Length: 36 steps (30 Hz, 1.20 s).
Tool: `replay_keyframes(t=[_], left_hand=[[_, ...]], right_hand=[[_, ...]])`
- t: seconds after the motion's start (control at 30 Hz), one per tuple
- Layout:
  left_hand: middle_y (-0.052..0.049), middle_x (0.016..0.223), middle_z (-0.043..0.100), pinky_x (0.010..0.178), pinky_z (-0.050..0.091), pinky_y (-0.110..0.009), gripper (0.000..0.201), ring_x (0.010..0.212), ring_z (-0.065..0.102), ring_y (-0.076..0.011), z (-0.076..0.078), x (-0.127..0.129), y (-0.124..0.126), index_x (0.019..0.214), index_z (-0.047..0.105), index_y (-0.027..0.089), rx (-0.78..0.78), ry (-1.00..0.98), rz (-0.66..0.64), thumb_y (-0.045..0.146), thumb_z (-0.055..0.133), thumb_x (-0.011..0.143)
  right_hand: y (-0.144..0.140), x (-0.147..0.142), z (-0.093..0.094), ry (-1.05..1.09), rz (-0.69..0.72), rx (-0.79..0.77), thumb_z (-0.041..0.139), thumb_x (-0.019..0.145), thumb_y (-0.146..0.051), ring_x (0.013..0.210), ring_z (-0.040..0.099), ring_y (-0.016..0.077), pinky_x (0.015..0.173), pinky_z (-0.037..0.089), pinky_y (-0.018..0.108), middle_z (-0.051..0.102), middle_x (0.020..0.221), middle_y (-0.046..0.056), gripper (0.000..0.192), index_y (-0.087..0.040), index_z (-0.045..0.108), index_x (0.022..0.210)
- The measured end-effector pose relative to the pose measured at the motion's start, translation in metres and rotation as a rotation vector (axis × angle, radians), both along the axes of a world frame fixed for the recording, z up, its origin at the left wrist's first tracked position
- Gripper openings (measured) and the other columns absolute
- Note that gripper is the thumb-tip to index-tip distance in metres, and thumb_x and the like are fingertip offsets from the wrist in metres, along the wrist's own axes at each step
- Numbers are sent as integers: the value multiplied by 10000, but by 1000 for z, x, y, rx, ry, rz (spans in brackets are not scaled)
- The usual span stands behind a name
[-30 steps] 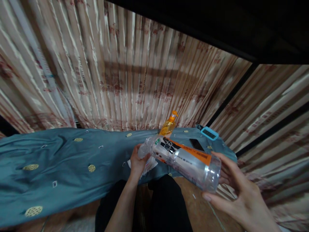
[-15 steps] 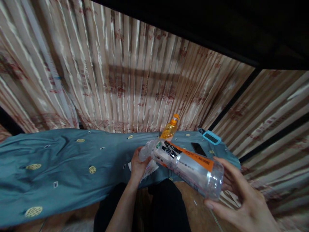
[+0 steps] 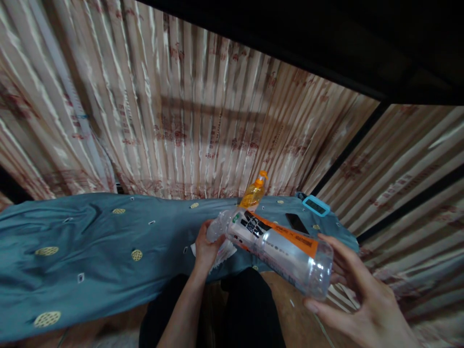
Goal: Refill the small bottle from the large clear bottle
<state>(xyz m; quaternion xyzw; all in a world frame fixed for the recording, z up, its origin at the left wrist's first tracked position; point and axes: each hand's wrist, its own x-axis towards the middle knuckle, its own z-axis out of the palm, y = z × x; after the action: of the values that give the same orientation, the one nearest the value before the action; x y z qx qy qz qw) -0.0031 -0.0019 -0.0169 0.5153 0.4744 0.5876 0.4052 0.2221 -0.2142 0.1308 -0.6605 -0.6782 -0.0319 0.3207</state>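
Observation:
A large clear plastic bottle with an orange, white and black label is held tilted across in front of me, its base toward the lower right. My left hand is closed around its narrow, clear neck end. At the other end my right hand reaches about the base, thumb below and fingers above, with a gap between palm and base. Under the left hand lies a crumpled white cloth or tissue, partly hidden. Behind the bottle stands a yellow pump bottle.
A blue-green patterned cloth covers the long surface before me. A dark phone and a blue-framed digital clock lie to the right. Pleated curtains hang behind, and a black bar crosses the right side.
The view has shifted very slightly, moving everything a little left. Both hands and the clear bottle keep nearly the same pose.

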Motion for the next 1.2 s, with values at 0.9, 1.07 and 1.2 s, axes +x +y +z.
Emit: replay_keyframes(t=[0.9, 1.07, 1.2], left_hand=[[-39, 954, 709, 846, 514, -370, 432, 895, 660, -231, 2, 1, -1, 970, 632, 203, 11, 7, 6, 332, 750, 575], [-31, 953, 709, 850, 518, -368, 412, 905, 665, -231, 4, 1, -2, 963, 629, 212, 14, 17, 2, 320, 742, 582], [-24, 951, 715, 839, 524, -362, 405, 890, 670, -225, 5, 0, -3, 962, 636, 212, 0, 21, 9, 289, 751, 581]], right_hand=[[0, -11, 6, 35, -22, -19, 753, 813, -469, 1270, 632, 308, 761, 652, 259, 614, 1410, 91, 799, -293, 382, 1498], [-2, -12, 7, 46, -57, -27, 770, 788, -458, 1250, 640, 327, 781, 652, 309, 636, 1364, 97, 825, -289, 392, 1502], [-2, -6, 7, 33, -8, -28, 763, 811, -440, 1244, 649, 303, 738, 650, 258, 626, 1394, 86, 802, -291, 385, 1503]])
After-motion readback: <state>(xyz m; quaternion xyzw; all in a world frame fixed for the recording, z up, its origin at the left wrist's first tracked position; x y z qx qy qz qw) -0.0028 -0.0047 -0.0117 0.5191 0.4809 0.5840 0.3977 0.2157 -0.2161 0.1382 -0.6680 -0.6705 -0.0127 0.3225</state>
